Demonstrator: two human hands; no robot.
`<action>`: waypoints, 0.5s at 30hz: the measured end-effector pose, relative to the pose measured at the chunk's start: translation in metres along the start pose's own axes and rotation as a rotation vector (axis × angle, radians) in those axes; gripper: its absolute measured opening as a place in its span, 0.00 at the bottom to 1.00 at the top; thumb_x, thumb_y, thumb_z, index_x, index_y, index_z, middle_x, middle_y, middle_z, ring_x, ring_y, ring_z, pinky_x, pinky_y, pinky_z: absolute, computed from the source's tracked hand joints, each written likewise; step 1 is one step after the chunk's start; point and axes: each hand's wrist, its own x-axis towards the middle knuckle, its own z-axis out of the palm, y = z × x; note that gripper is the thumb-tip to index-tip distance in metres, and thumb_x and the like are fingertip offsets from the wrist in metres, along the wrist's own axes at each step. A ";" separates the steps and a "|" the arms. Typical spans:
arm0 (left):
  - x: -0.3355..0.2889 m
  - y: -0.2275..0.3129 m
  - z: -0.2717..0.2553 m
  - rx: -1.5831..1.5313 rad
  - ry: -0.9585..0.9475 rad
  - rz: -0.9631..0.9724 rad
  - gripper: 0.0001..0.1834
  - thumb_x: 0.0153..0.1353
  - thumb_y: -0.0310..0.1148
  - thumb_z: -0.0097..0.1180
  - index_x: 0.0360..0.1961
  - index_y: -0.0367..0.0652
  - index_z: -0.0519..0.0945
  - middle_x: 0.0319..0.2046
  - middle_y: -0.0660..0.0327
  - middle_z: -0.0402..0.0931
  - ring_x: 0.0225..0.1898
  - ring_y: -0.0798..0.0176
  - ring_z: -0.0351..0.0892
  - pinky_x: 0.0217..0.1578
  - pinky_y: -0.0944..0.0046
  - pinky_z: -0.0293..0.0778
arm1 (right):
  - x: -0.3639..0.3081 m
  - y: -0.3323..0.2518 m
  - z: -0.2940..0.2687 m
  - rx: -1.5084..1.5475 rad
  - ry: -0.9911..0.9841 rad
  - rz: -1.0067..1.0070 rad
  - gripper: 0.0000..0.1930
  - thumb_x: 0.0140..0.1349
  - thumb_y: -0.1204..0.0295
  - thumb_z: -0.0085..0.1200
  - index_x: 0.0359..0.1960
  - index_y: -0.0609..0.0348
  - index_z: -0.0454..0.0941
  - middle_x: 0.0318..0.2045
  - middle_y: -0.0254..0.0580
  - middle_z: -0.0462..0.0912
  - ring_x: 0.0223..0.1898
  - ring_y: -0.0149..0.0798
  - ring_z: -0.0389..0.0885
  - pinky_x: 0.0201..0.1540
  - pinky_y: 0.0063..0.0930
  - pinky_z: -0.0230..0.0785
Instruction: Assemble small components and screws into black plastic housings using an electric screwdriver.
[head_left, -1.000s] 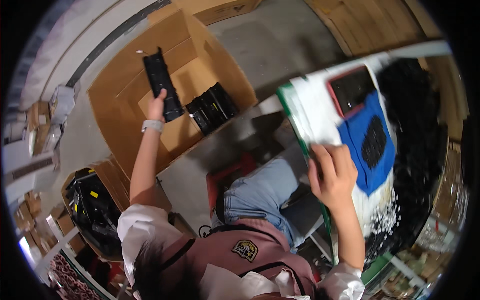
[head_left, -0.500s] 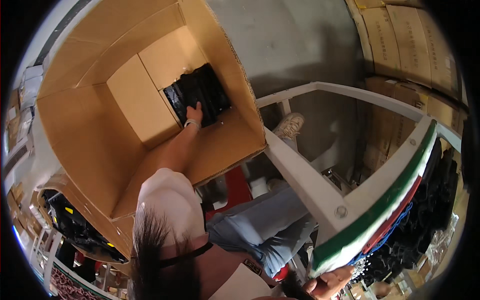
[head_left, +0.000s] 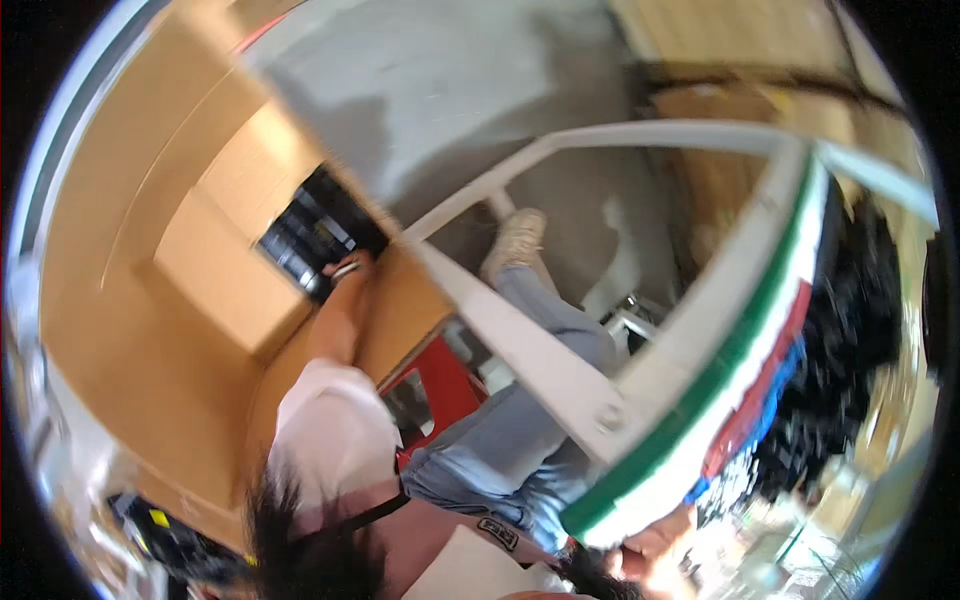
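My left arm reaches into a large cardboard box (head_left: 130, 330). Down in its far corner my left hand (head_left: 350, 268) lies against black, shiny, plastic-looking packs (head_left: 325, 225); blur hides whether the fingers are closed on one. At the lower edge, my right hand (head_left: 655, 545) is beside the lower end of a pale-framed table's green-and-white edge (head_left: 690, 400). Glare and blur smear its fingers, so any grip there is hidden. Blue and red material (head_left: 760, 415) lies along that edge just above this hand.
A white metal frame (head_left: 510, 325) stands right of the box, with my jeans-clad leg and shoe (head_left: 515, 240) among its bars. A red stool-like object (head_left: 445, 385) is under the box's near edge. Black items (head_left: 850, 330) are heaped at the right. Cartons (head_left: 720, 110) stand behind.
The whole view has shifted and blurred, so the box sits farther left and the table frame shows more. My left hand is still at the black packs; my right hand stays by the table edge.
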 end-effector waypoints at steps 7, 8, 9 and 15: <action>0.002 -0.018 -0.060 0.915 0.233 1.121 0.13 0.57 0.40 0.49 0.31 0.45 0.83 0.29 0.49 0.81 0.29 0.53 0.82 0.29 0.54 0.77 | 0.021 0.020 -0.018 -0.242 0.258 0.064 0.15 0.44 0.71 0.56 0.35 0.61 0.72 0.30 0.43 0.68 0.33 0.39 0.72 0.26 0.28 0.67; 0.000 0.001 -0.069 0.896 0.044 1.030 0.14 0.57 0.40 0.48 0.31 0.44 0.82 0.29 0.51 0.81 0.29 0.53 0.82 0.30 0.54 0.77 | 0.017 0.022 -0.016 -0.282 0.296 0.068 0.15 0.43 0.70 0.56 0.34 0.60 0.72 0.30 0.43 0.68 0.33 0.41 0.72 0.26 0.29 0.68; -0.014 0.009 -0.089 0.866 -0.140 0.898 0.14 0.57 0.40 0.47 0.31 0.43 0.81 0.30 0.52 0.81 0.29 0.53 0.82 0.31 0.53 0.76 | 0.015 0.022 -0.012 -0.304 0.317 0.049 0.16 0.42 0.69 0.57 0.33 0.60 0.71 0.31 0.43 0.68 0.33 0.43 0.72 0.26 0.31 0.68; -0.139 0.020 -0.205 -0.029 -0.106 0.514 0.12 0.61 0.36 0.48 0.30 0.42 0.80 0.23 0.58 0.79 0.27 0.59 0.79 0.28 0.58 0.72 | 0.001 0.010 -0.003 -0.362 0.448 -0.049 0.14 0.44 0.67 0.57 0.32 0.59 0.71 0.30 0.43 0.67 0.32 0.46 0.72 0.27 0.35 0.68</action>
